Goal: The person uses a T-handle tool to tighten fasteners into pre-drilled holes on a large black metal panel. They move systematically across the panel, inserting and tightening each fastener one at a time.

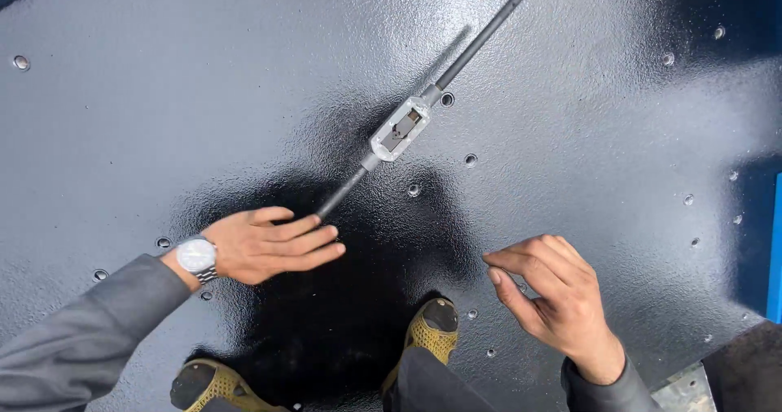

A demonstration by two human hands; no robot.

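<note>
A long tap wrench (405, 123) with a silver middle block and two dark bar handles stands on a black painted metal plate (204, 94), slanting from lower left to upper right. My left hand (269, 245), with a wristwatch, lies flat with fingers together, its fingertips touching the lower end of the wrench's handle. My right hand (550, 294) hovers over the plate to the right, fingers pinched loosely together; whether it holds something small I cannot tell.
The plate has several small drilled holes (470, 159) scattered around the wrench and along its edges. My two feet in yellow mesh shoes (432, 330) stand on the plate below my hands. A blue edge (774, 249) shows at far right.
</note>
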